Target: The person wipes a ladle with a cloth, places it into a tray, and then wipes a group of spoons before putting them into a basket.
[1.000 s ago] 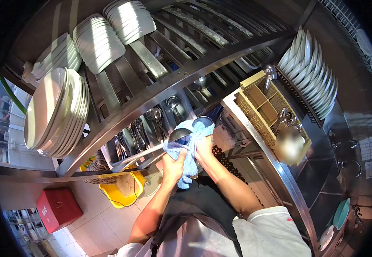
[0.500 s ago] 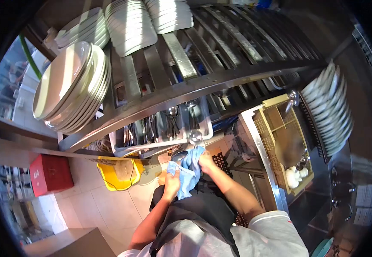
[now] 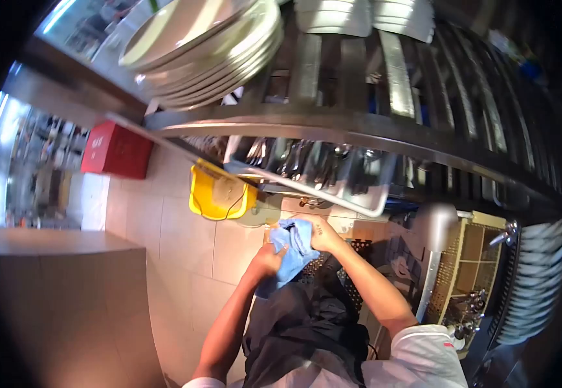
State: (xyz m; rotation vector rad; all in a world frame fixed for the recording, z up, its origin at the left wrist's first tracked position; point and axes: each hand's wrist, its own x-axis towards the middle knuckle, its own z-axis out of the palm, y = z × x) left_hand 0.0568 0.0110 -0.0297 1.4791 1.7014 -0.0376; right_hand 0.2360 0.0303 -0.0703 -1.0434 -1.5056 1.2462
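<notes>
A light-blue cloth (image 3: pixel 296 251) is bunched between my two hands, in front of the dark apron. The fingers of my left hand (image 3: pixel 268 260) are closed on its left side, thumb on top. Gripping the upper right of the cloth is my right hand (image 3: pixel 323 235), its fingers partly hidden by the folds. Whether anything is wrapped inside the cloth I cannot tell. Beyond my hands, under the rack, a white tray (image 3: pixel 373 208) holds spoons and other metal cutlery (image 3: pixel 297 161) in compartments.
Stacked plates (image 3: pixel 216 71) and white dishes (image 3: pixel 334 18) stand on the slatted metal rack (image 3: pixel 352 126) above. On the floor are a yellow bucket (image 3: pixel 204 202) and a red box (image 3: pixel 118 150). To the right are a yellow perforated basket (image 3: pixel 465 265) with utensils and a row of plates (image 3: pixel 539 284).
The view has swung, so the rack and tray appear farther right. Two round metal spoon or ladle bowls that showed at the cloth are now out of sight. Both hands still hold the cloth.
</notes>
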